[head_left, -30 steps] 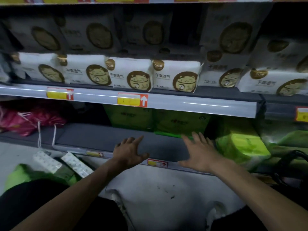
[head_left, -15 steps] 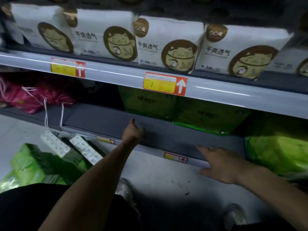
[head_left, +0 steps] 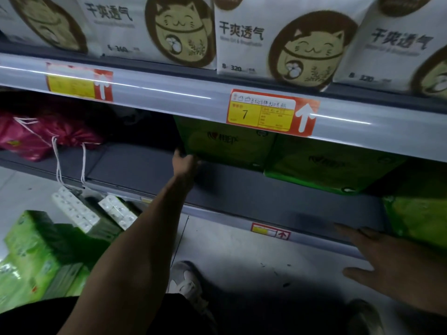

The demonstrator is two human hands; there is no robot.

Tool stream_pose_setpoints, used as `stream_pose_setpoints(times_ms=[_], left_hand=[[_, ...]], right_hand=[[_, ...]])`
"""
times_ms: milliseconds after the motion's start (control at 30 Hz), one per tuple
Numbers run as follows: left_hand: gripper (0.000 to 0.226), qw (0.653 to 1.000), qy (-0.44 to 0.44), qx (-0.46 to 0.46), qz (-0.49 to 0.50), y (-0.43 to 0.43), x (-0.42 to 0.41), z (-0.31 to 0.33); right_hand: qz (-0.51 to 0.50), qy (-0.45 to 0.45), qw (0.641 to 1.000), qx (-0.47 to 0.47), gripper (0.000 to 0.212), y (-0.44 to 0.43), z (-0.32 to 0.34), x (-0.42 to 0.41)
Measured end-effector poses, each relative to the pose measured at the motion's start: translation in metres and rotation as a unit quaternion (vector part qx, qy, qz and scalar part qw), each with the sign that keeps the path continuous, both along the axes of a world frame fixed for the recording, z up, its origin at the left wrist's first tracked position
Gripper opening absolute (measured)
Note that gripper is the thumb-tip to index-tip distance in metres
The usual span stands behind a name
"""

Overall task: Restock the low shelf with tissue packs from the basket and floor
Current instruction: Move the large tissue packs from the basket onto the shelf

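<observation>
The low shelf (head_left: 242, 189) crossed the middle of the frame, its front half bare and dim; along the top edge white packs (head_left: 285, 37) stood in a row on the shelf above. At the back of the low shelf, centre and right, two green packs (head_left: 321, 165) sat side by side; a brighter one (head_left: 418, 221) lay at the right edge, nearer the front. More stock, the floor packs (head_left: 33, 250), was heaped in the lower left, with white rolls (head_left: 75, 211) just beyond it; we saw no basket. A pink bag (head_left: 31, 139) lay on the shelf at the left edge, its cords hanging over the front.

Our left hand (head_left: 185, 163) reached in at centre and curled on the lower left corner of the nearer green pack, thumb up its side, apparently gripping it; our right hand (head_left: 391, 264) hovered in the lower right beside the shelf lip, fingers straight and spread, holding nothing.

We judged these packs light, soft and bulky, their film slick and prone to stretch or tear at a pinched corner; a hold with palms flat on both short ends, or one hand under and one behind, would have served better than that corner; they would squash rather than break.
</observation>
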State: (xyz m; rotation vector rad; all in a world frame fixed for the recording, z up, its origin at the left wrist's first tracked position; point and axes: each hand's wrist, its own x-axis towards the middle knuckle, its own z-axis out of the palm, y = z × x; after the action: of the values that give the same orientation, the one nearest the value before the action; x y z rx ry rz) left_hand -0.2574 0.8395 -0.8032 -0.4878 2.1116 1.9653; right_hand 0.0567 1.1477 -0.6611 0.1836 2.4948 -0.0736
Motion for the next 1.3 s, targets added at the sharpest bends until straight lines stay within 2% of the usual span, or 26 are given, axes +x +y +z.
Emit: stream_pose_setpoints(times_ms=[100,200,300,500,533,567,600,667,733,800,900,1033,1100,1200,1300], left_hand=[[0.069,1.000,-0.020,0.018,0.001,0.001,0.001,-0.002],[0.084,0.999,-0.024,0.018,-0.023,0.001,0.005,0.001],[0.079,0.998,-0.027,0.015,-0.057,0.004,0.011,-0.002],[0.044,0.983,-0.066,0.009,-0.169,0.039,0.044,0.006],[0.047,0.980,-0.073,0.020,-0.184,0.044,0.049,0.007],[0.059,0.978,-0.064,0.019,-0.197,0.048,0.053,0.005],[0.070,0.980,-0.040,0.000,-0.197,0.050,0.057,0.002],[0.075,0.973,0.019,-0.130,-0.188,0.060,0.075,0.007],[0.064,0.951,0.027,-0.243,-0.192,0.079,0.096,0.014],[0.057,0.916,0.053,-0.274,-0.288,0.109,0.121,0.021],[0.054,0.812,0.142,-0.372,-0.426,0.154,0.151,0.026],[0.053,0.690,0.245,-0.473,-0.490,0.204,0.161,0.046],[0.050,0.646,0.267,-0.515,-0.496,0.225,0.158,0.055],[0.035,0.632,0.258,-0.538,-0.494,0.256,0.149,0.061],[0.046,0.627,0.217,-0.548,-0.510,0.274,0.135,0.038]], right_hand=[[-0.008,0.010,1.000,0.006,0.114,0.006,-0.002,0.004],[-0.018,0.024,1.000,0.001,0.107,0.008,0.006,0.005],[-0.023,0.047,0.999,0.001,0.092,0.018,0.010,0.010],[-0.025,0.023,0.999,-0.014,0.090,0.023,0.011,0.014],[-0.025,0.018,0.999,-0.018,0.090,0.022,0.011,0.013],[-0.028,0.012,0.999,-0.021,0.090,0.021,0.013,0.012],[-0.027,0.010,0.999,-0.024,0.089,0.020,0.012,0.010],[-0.035,0.005,0.999,-0.032,0.088,0.019,0.017,0.010],[-0.035,0.002,0.999,-0.037,0.087,0.017,0.018,0.006],[-0.041,-0.002,0.998,-0.039,0.085,0.019,0.023,0.011],[-0.044,-0.010,0.998,-0.034,0.081,0.021,0.025,0.019],[-0.046,-0.013,0.998,-0.036,0.073,0.024,0.025,0.031],[-0.049,-0.013,0.998,-0.039,0.068,0.027,0.024,0.037],[-0.057,-0.009,0.998,-0.040,0.065,0.035,0.025,0.045],[-0.068,0.004,0.997,-0.036,0.061,0.044,0.025,0.051]])
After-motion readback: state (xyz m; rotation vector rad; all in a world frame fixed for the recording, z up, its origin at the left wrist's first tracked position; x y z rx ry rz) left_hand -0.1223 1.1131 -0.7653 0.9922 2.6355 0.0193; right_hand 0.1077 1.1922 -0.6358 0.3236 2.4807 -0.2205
